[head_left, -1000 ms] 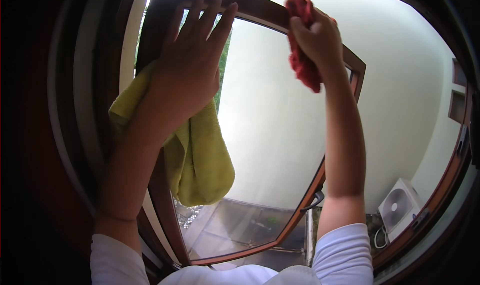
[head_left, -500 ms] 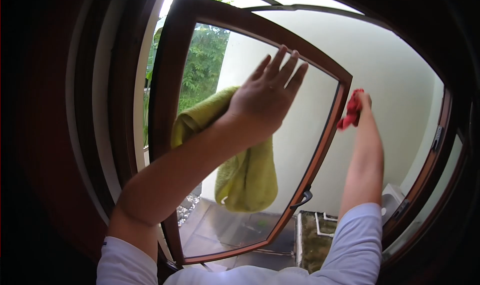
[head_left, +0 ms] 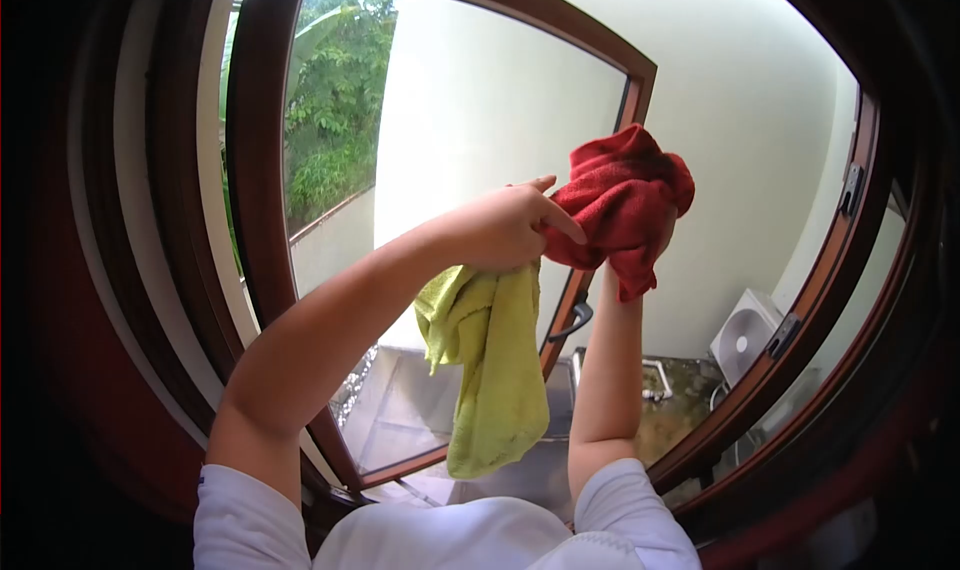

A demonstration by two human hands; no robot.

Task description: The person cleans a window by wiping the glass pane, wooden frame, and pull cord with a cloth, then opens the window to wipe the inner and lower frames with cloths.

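Gripping crumpled red cloth [head_left: 618, 200] in right hand [head_left: 667, 234], limp yellow-green cloth [head_left: 497, 370] in left hand [head_left: 506, 227] — before the open window [head_left: 262, 150].

red cloth [head_left: 622, 195]: one; yellow-green cloth [head_left: 497, 370]: one; hands [head_left: 505, 228]: two; forearms [head_left: 365, 295]: two; white sleeves [head_left: 250, 520]: two; glazed sash [head_left: 262, 160]: one; dark handle [head_left: 581, 316]: one; outdoor fan unit [head_left: 745, 335]: one; metal frame plates [head_left: 851, 192]: two

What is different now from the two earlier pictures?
The right hand and left hand have drawn together; the red cloth now covers most of the right hand. The left hand, earlier straight-fingered, is now partly curled at that cloth. Unchanged: the yellow-green cloth hangs below the left hand; the window is open.
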